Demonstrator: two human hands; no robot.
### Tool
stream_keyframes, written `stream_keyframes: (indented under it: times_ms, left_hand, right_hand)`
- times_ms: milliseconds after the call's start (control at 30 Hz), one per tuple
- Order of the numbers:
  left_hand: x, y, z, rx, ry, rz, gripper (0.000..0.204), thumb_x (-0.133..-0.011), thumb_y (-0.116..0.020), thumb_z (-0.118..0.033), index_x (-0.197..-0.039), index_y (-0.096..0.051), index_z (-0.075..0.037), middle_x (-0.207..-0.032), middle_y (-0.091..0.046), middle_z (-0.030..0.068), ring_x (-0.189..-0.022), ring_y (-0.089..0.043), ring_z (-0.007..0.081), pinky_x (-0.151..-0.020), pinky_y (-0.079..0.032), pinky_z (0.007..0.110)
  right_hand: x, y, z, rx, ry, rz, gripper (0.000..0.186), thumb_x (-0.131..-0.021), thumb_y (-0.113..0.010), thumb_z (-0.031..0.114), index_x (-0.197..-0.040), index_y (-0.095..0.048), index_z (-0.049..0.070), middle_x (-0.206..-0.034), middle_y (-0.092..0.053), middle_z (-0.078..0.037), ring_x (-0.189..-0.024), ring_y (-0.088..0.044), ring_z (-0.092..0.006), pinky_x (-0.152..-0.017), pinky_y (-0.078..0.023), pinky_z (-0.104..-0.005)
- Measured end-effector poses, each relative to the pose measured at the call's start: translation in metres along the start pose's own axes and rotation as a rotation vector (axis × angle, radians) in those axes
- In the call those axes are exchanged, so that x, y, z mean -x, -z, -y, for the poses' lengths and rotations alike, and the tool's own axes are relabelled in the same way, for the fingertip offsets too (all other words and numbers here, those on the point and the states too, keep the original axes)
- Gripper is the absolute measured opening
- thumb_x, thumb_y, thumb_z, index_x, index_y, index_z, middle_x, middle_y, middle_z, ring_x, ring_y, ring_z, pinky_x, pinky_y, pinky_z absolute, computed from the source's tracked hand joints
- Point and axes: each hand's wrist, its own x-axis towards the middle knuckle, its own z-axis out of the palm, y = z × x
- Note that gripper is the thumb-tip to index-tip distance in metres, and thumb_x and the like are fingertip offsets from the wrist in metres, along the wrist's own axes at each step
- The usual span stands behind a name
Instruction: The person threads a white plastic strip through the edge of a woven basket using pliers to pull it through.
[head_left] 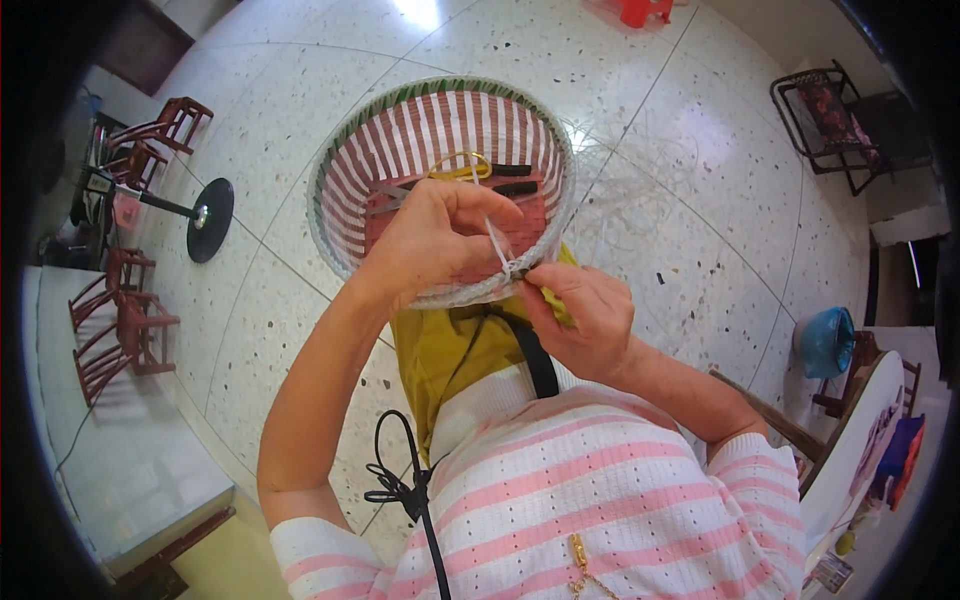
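Note:
A round basket (345, 190) with brown and white stripes and a pale braided rim stands in front of me, against my lap. My left hand (435, 230) is over its near side, fingers curled and closed around a thin white strip (496, 240) that runs down to the rim. At that spot my right hand (585, 310) pinches at the rim from outside; a small dark tip shows by its fingertips, but what it grips is mostly hidden. Inside the basket lie a yellow-handled tool (487, 168) and black-handled tools (515, 188), partly behind my left hand.
Loose pale strands (640, 185) are spread on the speckled tile floor right of the basket. Brown chairs (145, 330) and a round black stand base (210, 220) are on the left. To the right are a folding chair (825, 125) and a blue-lined bin (825, 343).

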Motion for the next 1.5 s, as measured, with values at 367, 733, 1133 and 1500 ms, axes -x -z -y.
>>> stream_keyframes:
  times_ms: [367, 733, 1133, 1500]
  left_hand:
    - [0.009, -0.001, -0.001, -0.104, -0.06, 0.106, 0.068, -0.08, -0.065, 0.01, -0.145, -0.049, 0.0, -0.09, -0.07, 0.0039, -0.077, -0.062, 0.0066, -0.07, -0.05, 0.021]
    - [0.062, -0.041, 0.007, -0.453, -0.441, -0.312, 0.029, -0.091, -0.07, -0.008, -0.119, -0.067, 0.0, -0.099, -0.071, 0.0116, -0.089, -0.067, 0.0175, -0.079, -0.052, 0.032]
    - [0.068, -0.051, 0.007, -0.494, -0.455, -0.413, 0.013, -0.085, -0.072, 0.001, -0.097, -0.072, 0.003, -0.09, -0.069, 0.0147, -0.08, -0.068, 0.0289, -0.07, -0.052, 0.033]
    - [0.06, -0.036, -0.004, -0.222, -0.149, -0.25, 0.015, -0.08, -0.076, 0.002, -0.094, -0.072, 0.005, -0.091, -0.069, 0.0079, -0.085, -0.064, 0.0138, -0.08, -0.051, 0.027]
  right_hand:
    - [0.0, 0.007, 0.002, -0.238, -0.132, 0.093, 0.017, -0.08, -0.073, -0.002, -0.094, -0.064, -0.001, -0.093, -0.064, -0.015, -0.081, -0.063, -0.0337, -0.069, -0.051, -0.0399]
    - [-0.027, 0.048, 0.001, -0.81, -0.815, 0.686, 0.024, -0.102, -0.056, 0.017, -0.086, -0.058, 0.0, -0.062, -0.052, -0.001, -0.058, -0.051, -0.0078, -0.052, -0.04, -0.0304]
    - [-0.023, 0.042, -0.004, -1.042, -1.026, 0.614, 0.021, -0.103, -0.056, 0.017, -0.092, -0.061, 0.0, -0.065, -0.057, 0.0, -0.055, -0.051, -0.0067, -0.049, -0.039, -0.0231]
    - [-0.02, 0.039, -0.004, -1.173, -1.035, 0.544, 0.019, -0.103, -0.059, 0.018, -0.094, -0.062, 0.0, -0.064, -0.057, 0.001, -0.054, -0.049, -0.0056, -0.048, -0.038, -0.0221]
